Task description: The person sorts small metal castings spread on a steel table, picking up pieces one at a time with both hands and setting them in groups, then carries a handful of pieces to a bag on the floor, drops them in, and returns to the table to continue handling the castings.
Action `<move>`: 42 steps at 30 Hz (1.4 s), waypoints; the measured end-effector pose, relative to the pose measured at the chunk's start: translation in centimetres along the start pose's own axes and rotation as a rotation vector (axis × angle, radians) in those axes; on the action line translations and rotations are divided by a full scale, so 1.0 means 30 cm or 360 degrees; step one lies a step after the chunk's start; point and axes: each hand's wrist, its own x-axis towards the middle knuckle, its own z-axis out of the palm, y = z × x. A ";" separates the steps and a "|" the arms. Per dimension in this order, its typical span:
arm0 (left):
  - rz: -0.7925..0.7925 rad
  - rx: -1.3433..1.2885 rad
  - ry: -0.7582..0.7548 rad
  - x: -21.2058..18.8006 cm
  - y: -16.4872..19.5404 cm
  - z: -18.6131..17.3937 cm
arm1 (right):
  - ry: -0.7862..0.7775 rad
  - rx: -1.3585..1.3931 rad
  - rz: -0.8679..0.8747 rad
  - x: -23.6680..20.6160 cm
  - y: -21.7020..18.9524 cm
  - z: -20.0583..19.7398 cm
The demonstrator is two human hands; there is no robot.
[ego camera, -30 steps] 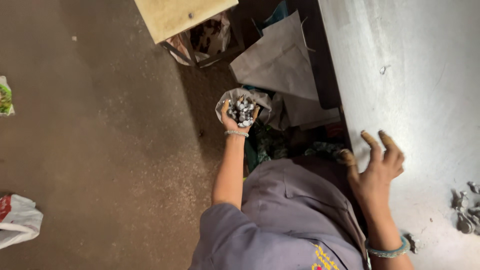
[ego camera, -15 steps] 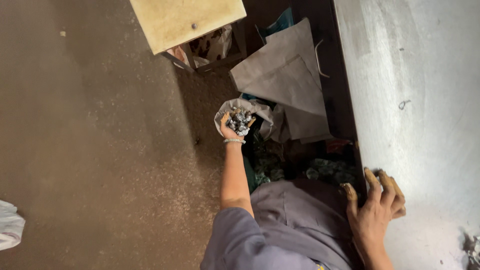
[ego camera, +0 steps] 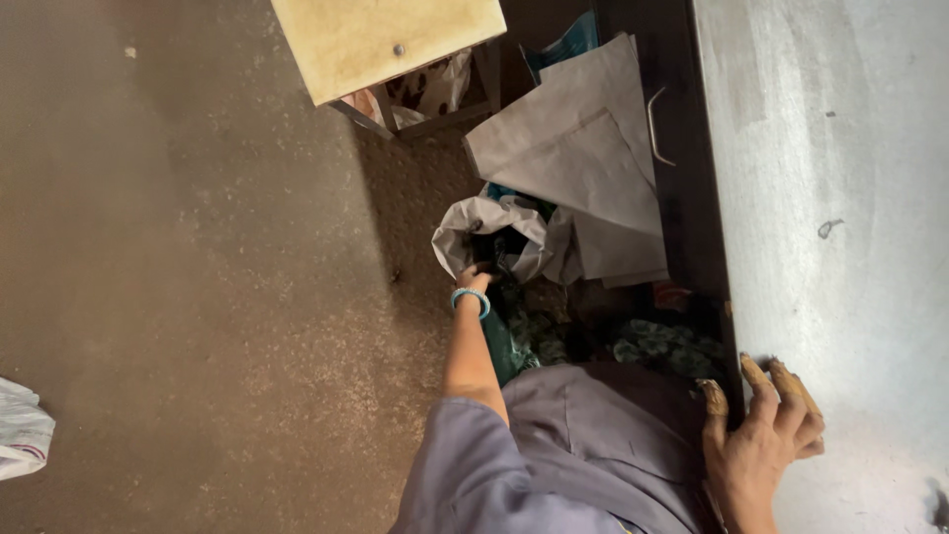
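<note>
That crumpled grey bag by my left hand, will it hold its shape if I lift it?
Probably not. The grey plastic bag is thin and creased, so it should sag. It likely weighs little itself; its contents are hidden. The left hand sits at its open mouth, which may collapse.

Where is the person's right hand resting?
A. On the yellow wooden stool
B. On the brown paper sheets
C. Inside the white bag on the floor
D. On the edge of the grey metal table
D: the right hand grips the dark edge of the grey metal table, fingers spread on its top, while the left hand reaches down into the crumpled plastic bag on the floor.
</note>
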 end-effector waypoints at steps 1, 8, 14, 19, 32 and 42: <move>0.0028 -0.0103 0.0033 -0.014 -0.014 0.004 | 0.0000 0.0010 -0.0003 0.002 -0.001 0.000; 0.0119 0.0819 0.0048 -0.118 0.001 0.006 | 0.0107 0.0124 -0.0062 0.049 -0.069 -0.005; 0.0568 0.2189 -0.0820 -0.206 0.035 0.107 | 0.0119 0.0475 -0.0075 0.052 -0.120 -0.027; 0.0426 0.2620 -0.1385 -0.207 -0.026 0.012 | 0.0353 0.0571 0.0185 0.029 0.056 -0.074; 0.1065 0.2627 -0.1048 -0.336 0.363 0.045 | 0.0259 0.0478 0.1141 0.046 0.591 -0.181; 0.2125 0.1690 -0.1733 -1.063 0.446 0.319 | 0.0243 0.0503 0.0978 -0.091 0.367 -0.107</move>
